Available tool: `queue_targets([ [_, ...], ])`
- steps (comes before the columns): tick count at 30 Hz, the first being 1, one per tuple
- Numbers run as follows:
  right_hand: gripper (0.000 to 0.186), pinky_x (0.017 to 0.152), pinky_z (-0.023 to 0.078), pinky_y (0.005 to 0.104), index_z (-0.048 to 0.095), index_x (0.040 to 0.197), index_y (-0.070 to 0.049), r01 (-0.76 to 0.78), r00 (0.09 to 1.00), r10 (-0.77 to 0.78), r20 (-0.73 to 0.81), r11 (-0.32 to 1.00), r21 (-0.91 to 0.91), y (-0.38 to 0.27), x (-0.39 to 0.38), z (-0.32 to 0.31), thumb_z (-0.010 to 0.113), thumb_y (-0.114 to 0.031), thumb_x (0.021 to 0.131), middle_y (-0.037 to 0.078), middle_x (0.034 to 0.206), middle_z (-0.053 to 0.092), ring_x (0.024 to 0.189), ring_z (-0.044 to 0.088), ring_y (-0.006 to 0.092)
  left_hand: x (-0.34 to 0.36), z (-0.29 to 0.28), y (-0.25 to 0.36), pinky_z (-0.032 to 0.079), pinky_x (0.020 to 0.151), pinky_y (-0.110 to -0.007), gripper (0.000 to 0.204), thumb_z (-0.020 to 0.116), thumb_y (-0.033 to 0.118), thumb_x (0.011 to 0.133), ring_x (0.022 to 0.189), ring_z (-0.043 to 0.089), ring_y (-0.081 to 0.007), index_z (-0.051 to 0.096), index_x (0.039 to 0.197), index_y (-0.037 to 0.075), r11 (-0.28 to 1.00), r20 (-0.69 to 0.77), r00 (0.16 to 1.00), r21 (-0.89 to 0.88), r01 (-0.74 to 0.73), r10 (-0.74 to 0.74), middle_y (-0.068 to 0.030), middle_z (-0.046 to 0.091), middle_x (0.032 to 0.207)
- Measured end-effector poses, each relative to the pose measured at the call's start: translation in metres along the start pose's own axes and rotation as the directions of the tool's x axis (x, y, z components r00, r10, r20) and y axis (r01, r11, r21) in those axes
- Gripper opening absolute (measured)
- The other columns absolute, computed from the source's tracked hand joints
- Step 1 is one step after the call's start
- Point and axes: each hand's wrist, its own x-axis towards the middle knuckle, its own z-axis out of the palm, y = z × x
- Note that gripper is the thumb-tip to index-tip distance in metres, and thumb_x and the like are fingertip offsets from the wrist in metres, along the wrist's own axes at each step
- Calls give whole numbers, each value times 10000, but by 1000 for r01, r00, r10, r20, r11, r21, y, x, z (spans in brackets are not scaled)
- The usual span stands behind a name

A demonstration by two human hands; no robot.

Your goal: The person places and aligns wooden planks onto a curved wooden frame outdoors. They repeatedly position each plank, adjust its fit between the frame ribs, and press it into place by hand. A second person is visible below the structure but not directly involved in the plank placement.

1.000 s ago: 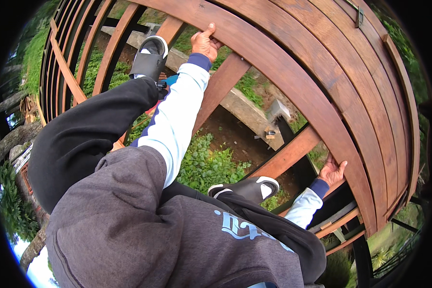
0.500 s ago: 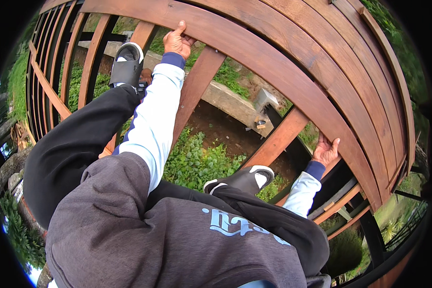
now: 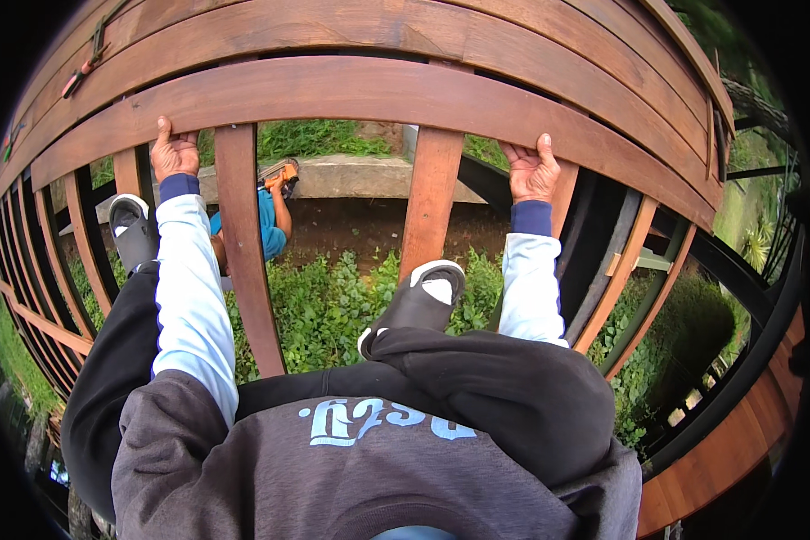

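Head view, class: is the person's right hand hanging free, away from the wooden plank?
No. The right hand grips the near edge of the wooden plank, and the left hand grips the same plank further along.

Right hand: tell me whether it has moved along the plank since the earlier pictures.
Cannot tell. The camera has swung, so the picture has shifted. The right hand grips the edge of the outermost deck plank, beside a joist, as before.

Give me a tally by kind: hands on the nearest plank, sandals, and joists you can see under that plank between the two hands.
Hands on plank: 2, left hand and right hand
Sandals: 2, left sandal and right sandal
Joists between the hands: 2, left joist and right joist
Total: 6
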Motion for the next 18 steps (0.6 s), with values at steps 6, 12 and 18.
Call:
queue_targets([
  [6,381,904,465,601,522,1158,-21,33,999,-33,7,999,43,4,2,-3,647,-200,846,194,1101,612,1035,596,374,10,-9,3,472,940,-501,399,700,128,810,1070,572,-303,517,1150,26,1000,79,997,10,20,-21,-141,603,1122],
  [12,417,833,512,598,505,1083,66,41,999,-44,32,995,93,4,-1,2,689,-198,818,244,1031,594,950,624,393,24,-22,5,457,953,-478,405,717,165,801,1068,564,-298,534,1129,15,999,76,997,30,19,-21,-145,602,1127],
  [18,442,760,565,493,506,1076,63,-56,998,58,18,993,-100,-12,-32,5,611,-311,866,261,1033,605,921,636,379,32,-33,14,427,989,-440,395,682,209,837,1085,550,-277,545,1138,-7,992,96,991,98,80,-89,-147,595,1149],
])
